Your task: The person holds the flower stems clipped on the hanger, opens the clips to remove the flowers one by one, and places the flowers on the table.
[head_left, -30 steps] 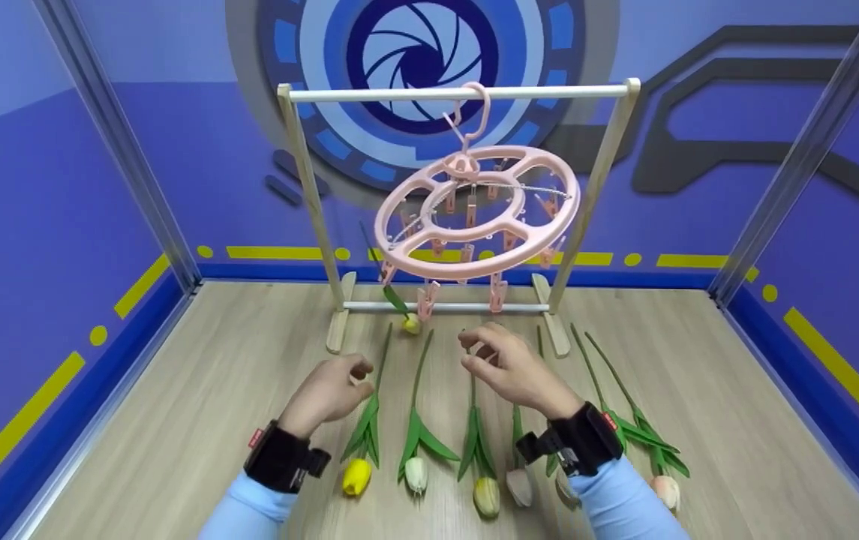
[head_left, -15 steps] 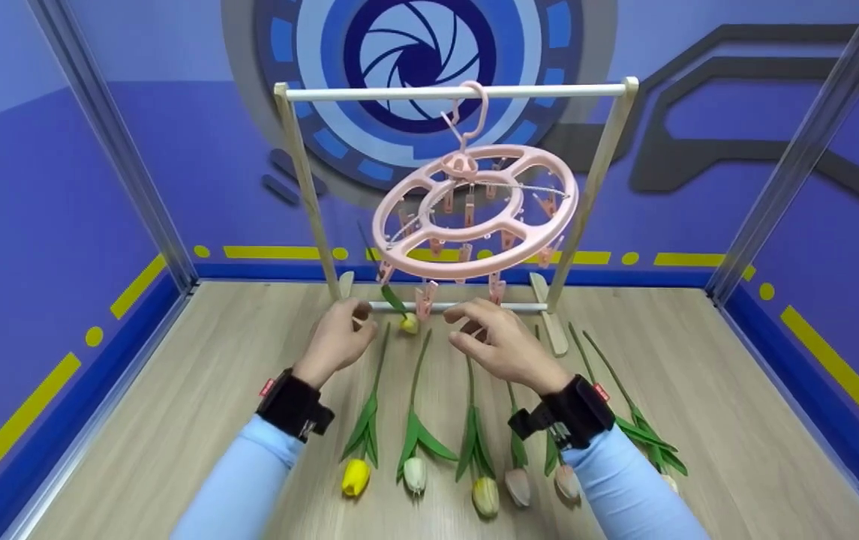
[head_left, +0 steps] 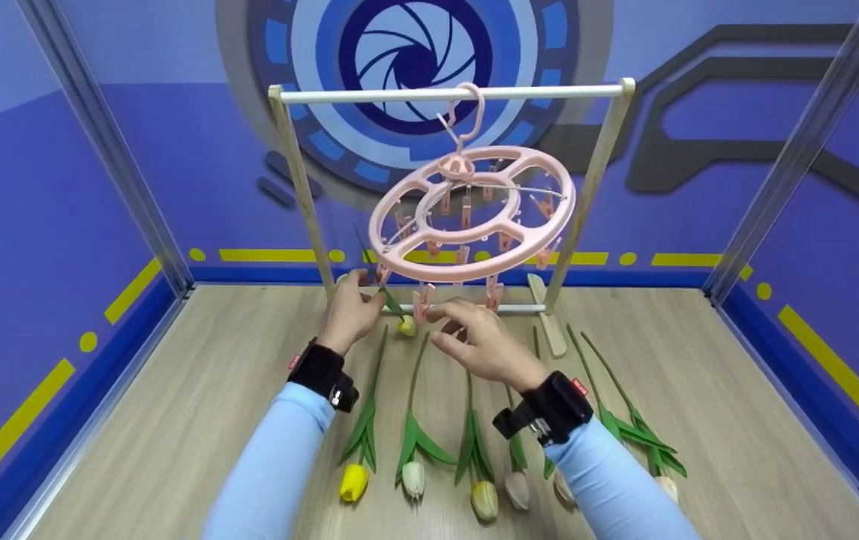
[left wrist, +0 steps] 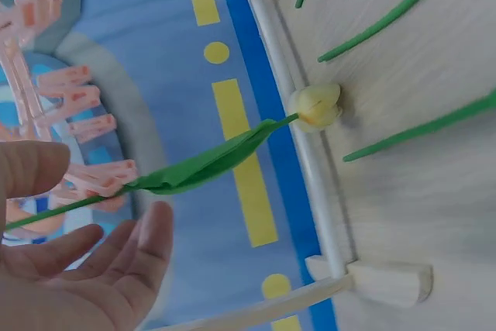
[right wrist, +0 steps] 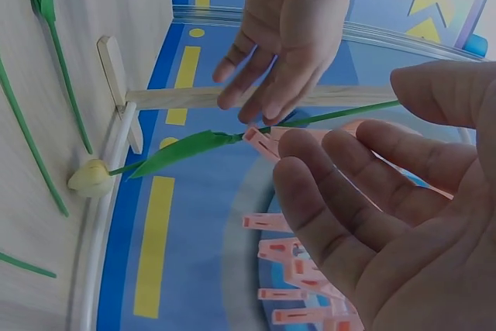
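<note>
A pale yellow tulip (head_left: 406, 325) hangs head down, its stem held in a pink clip (left wrist: 101, 180) at the left side of the round pink clip hanger (head_left: 421, 268). My left hand (head_left: 350, 311) is raised beside this stem and clip. In the left wrist view its thumb and fingers are spread apart around the stem, gripping nothing that I can see. To the right, below the hanger's front clips, my right hand (head_left: 483, 341) hovers with loosely bent fingers and holds nothing. The right wrist view shows its fingers (right wrist: 310, 215) spread near the clips.
The hanger hooks over the white bar (head_left: 369, 96) of a wooden rack (head_left: 300, 172). Tulips lie in a row on the table, among them a yellow tulip (head_left: 354, 482), a white tulip (head_left: 413, 478) and a peach tulip (head_left: 667, 489). My right forearm partly covers some.
My left hand has moved up and forward from above the table to the clipped tulip stem. My right hand has shifted slightly left and up. The tulip still hangs.
</note>
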Demonstrator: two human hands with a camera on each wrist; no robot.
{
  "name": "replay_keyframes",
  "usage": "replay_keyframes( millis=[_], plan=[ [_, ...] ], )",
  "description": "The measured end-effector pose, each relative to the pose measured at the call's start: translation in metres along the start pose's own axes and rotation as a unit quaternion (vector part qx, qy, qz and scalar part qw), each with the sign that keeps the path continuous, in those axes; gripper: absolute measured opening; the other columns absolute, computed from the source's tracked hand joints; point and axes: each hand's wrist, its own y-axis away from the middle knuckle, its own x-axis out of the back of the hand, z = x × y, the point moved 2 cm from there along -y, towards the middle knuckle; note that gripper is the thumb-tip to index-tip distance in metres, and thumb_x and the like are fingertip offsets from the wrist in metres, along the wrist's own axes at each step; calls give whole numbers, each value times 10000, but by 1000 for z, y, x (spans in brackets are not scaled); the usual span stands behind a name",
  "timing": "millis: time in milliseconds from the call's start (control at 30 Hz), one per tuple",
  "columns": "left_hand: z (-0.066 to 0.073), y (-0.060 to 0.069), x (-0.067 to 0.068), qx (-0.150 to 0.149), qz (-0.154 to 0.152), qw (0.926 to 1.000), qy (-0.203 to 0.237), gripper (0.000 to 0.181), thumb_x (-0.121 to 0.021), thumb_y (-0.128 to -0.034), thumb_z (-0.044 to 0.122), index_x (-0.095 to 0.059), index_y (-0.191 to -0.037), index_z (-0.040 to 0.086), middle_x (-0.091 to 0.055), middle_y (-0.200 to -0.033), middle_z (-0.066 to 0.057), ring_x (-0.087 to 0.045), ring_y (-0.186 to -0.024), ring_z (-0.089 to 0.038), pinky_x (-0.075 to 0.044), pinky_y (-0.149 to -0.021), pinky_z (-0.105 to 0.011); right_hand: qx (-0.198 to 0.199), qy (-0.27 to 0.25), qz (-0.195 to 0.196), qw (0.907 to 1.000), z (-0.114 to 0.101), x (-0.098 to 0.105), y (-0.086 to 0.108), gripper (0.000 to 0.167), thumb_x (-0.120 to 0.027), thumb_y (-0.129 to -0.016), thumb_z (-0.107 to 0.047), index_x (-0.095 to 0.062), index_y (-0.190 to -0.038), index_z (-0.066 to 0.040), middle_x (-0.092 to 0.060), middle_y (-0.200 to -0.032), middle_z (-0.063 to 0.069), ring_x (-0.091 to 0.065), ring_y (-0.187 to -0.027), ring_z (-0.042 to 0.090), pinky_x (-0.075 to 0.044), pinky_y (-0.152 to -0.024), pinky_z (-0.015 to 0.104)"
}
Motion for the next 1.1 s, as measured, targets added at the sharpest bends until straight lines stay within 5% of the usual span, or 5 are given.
replay_keyframes(
  millis=[300, 567, 733, 1100],
  plan=[
    [-7, -12, -10, -383, 307, 9972, 557, 335, -627, -975, 105, -606, -1271, -50, -634, -1302, -242, -673, -1144, -405, -548, -957, -478, -165, -278, -59, 9995, 5, -9, -5, 372, -609, -1026, -93, -606, -1385, 6, -651, -1341, 176, -704, -1025, 297, -581, -882, 411],
    [-5, -15, -15, -301, 430, 9970, 564, 236, -614, -1009, 122, -625, -1192, -27, -665, -1240, -244, -665, -1127, -394, -530, -965, -482, -120, -378, -287, 9988, 6, -15, -7, 436, -609, -1032, -102, -555, -1452, 1, -622, -1404, 190, -716, -1028, 302, -589, -881, 401],
    [-3, -12, -19, -330, 322, 9962, 739, 224, -611, -1028, 138, -621, -1187, -19, -668, -1208, -232, -648, -1136, -377, -519, -977, -483, -222, -374, -368, 9984, 7, -16, -5, 436, -612, -1036, -112, -552, -1451, 7, -627, -1392, 200, -715, -1010, 311, -591, -858, 403],
    [0, -1, -24, -890, 369, 9917, 851, 203, -602, -1035, 101, -616, -1154, -62, -669, -1113, -233, -636, -1058, -357, -504, -966, -491, -440, -421, -395, 9974, 14, -13, 3, 444, -612, -1038, -126, -549, -1459, -1, -635, -1392, 177, -722, -1002, 275, -588, -853, 400]
  ],
)
